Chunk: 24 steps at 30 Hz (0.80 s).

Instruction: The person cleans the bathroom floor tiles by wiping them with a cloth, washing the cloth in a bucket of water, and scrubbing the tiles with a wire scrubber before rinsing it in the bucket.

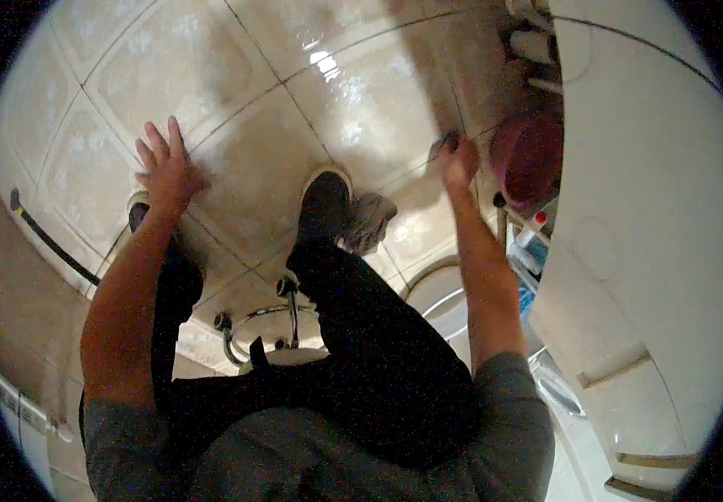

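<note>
My left hand (167, 171) is over the tiled floor (236, 67) at the left, fingers spread, with nothing in it. Farther right, my right hand (460, 163) is closed around a small dark object (447, 144), too small to name, low over the tiles. Wet, shiny patches show on the floor between and beyond the hands. A crumpled grey-brown cloth (367, 222) lies beside my shoe (326, 197), between my feet and my right hand.
A dark red bucket (530, 159) stands right of my right hand, near bottles (530, 251) and a white cabinet or panel (629, 209). A round basin (441, 297) is by my right forearm. A metal-legged stool (293, 314) is beneath me. A black hose (56, 243) lies left.
</note>
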Each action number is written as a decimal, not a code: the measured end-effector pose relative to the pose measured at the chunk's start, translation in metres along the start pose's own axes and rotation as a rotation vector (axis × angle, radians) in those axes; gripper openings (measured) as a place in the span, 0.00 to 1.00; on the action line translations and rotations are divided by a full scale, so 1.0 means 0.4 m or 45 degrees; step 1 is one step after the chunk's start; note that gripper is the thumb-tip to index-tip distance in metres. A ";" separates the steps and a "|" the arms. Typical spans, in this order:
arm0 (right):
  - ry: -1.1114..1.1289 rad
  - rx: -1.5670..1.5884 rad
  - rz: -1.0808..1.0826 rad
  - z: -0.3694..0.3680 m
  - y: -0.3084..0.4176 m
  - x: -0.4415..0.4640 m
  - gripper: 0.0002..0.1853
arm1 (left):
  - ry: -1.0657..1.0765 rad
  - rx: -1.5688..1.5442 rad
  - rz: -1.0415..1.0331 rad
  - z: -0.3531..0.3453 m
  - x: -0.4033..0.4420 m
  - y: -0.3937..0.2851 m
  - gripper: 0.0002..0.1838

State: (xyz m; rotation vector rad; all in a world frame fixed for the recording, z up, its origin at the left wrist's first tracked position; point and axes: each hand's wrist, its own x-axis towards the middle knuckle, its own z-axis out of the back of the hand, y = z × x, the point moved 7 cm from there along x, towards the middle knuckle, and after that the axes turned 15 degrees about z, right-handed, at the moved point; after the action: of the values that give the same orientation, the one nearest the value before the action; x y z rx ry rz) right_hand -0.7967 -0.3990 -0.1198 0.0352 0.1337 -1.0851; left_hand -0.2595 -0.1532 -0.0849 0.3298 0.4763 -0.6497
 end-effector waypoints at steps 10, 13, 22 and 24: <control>-0.100 0.084 0.084 0.072 0.101 -0.020 0.13 | 0.047 0.013 -0.006 0.010 0.005 0.005 0.74; -0.127 0.166 -0.046 0.006 -0.003 0.055 0.13 | 0.028 0.010 -0.014 -0.017 0.001 0.015 0.74; 0.105 0.404 -0.527 -0.009 -0.042 0.073 0.22 | 0.001 -0.021 -0.026 -0.018 -0.001 0.022 0.75; 0.192 0.350 -0.742 -0.020 -0.047 0.061 0.23 | -0.068 -0.047 -0.067 -0.014 -0.001 0.016 0.75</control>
State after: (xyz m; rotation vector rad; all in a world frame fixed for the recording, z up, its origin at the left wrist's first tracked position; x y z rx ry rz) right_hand -0.8031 -0.4284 -0.1302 0.3424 0.1328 -1.6780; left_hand -0.2575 -0.1458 -0.0884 0.2648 0.4466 -0.6980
